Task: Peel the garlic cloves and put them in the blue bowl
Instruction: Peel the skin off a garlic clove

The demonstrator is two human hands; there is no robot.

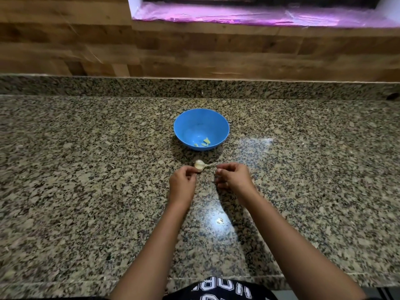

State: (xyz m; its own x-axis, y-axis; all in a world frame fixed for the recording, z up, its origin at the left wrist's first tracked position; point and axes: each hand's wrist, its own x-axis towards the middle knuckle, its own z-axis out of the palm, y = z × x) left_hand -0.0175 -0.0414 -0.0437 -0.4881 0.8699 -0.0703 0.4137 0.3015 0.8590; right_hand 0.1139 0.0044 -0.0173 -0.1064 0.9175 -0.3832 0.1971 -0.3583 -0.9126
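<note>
Black shirt with white block lettering, too cropped to read, is showing at the granite countertop's near edge. Mid-counter, a blue bowl is holding peeled pieces. Nearer, the left hand is pinching a garlic clove, and the right hand is pinching its skin strand.

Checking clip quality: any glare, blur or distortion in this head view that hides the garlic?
Head view: glare on the granite counter, clear of the garlic; left hand and right hand slightly soft; wide-angle bows the counter's edges; blue bowl sharp.
</note>
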